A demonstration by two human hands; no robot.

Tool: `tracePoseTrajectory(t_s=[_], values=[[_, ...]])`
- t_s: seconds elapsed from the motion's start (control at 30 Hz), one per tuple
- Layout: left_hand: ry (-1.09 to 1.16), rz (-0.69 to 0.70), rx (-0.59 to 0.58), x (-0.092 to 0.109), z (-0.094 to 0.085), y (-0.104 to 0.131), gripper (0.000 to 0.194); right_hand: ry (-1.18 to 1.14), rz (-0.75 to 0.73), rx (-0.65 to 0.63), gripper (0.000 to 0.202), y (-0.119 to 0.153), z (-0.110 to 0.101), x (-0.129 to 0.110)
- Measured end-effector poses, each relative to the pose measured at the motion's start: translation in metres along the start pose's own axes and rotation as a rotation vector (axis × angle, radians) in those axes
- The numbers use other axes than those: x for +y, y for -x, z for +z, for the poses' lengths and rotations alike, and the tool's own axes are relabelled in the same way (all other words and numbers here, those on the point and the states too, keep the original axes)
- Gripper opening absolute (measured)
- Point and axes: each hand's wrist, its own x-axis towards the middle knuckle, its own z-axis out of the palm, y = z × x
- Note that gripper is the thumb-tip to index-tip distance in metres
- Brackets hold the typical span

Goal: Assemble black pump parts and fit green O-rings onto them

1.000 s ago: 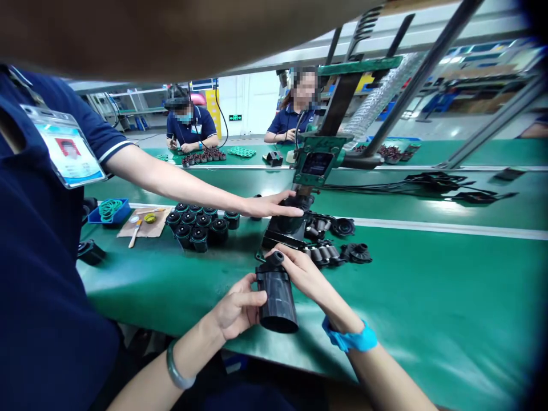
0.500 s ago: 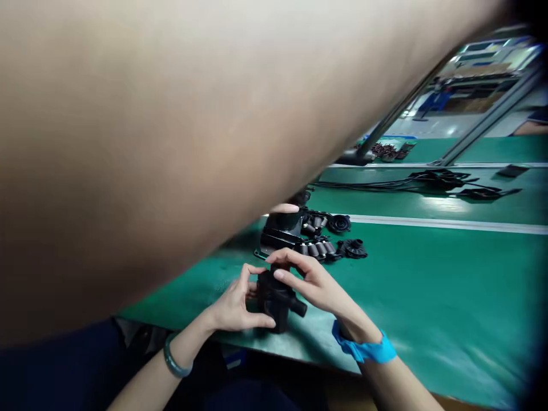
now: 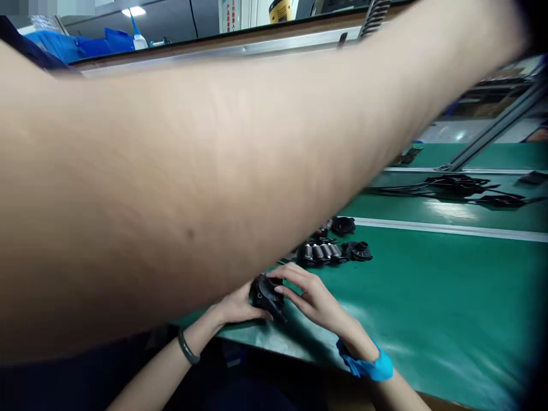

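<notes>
A black plastic housing (image 3: 268,299) with a short pipe stub sits tilted between my hands near the green table's front edge. My left hand (image 3: 237,305), a dark bangle on its wrist, is closed round the housing's left side; part of its fingers is hidden. From the right, my right hand (image 3: 310,294), with a blue band at the wrist, pinches at the housing's top with thumb and fingers. What lies under those fingertips is hard to make out. Beyond my hands is a row of grey cylindrical parts (image 3: 321,252), beside a round black cover (image 3: 358,251).
Another person's arm (image 3: 205,188) reaches across close to the camera and hides much of the table. A second black cover (image 3: 343,225) lies behind the parts. Black cables (image 3: 458,185) lie beyond the white strip (image 3: 428,226). A metal post (image 3: 492,134) rises at right.
The other person's arm has shifted, showing the shelf above and covering more parts. The housing has turned in my hands, its pipe stub now pointing down towards me.
</notes>
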Motion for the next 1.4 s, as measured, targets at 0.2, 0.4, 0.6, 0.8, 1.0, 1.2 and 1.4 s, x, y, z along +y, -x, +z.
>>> tracePoseTrajectory(t_s=[0.2, 0.4, 0.6, 0.8, 1.0, 1.2, 1.4], values=[[-0.056, -0.029, 0.055, -0.005, 0.003, 0.001, 0.055, 0.081, -0.036, 0.092, 0.025, -0.003, 0.01, -0.009], [-0.054, -0.011, 0.07, -0.011, 0.001, 0.0, 0.059, 0.115, -0.002, 0.103, 0.014, -0.011, 0.02, -0.017], [0.033, 0.004, 0.071, -0.007, -0.001, 0.0, 0.07, 0.119, 0.105, 0.342, 0.016, -0.02, -0.018, -0.016], [0.055, 0.02, 0.059, -0.006, -0.002, 0.0, 0.072, 0.062, 0.169, 0.172, 0.021, -0.011, -0.022, -0.002], [0.072, 0.011, 0.04, -0.008, -0.001, 0.0, 0.076, 0.031, 0.194, 0.122, 0.025, 0.0, -0.011, 0.006], [0.175, 0.002, 0.032, -0.005, 0.0, -0.001, 0.071, 0.049, 0.246, 0.246, 0.026, 0.009, -0.024, 0.015], [0.172, 0.0, 0.006, -0.004, -0.002, -0.002, 0.071, 0.042, 0.262, 0.258, 0.025, 0.012, -0.024, 0.016]])
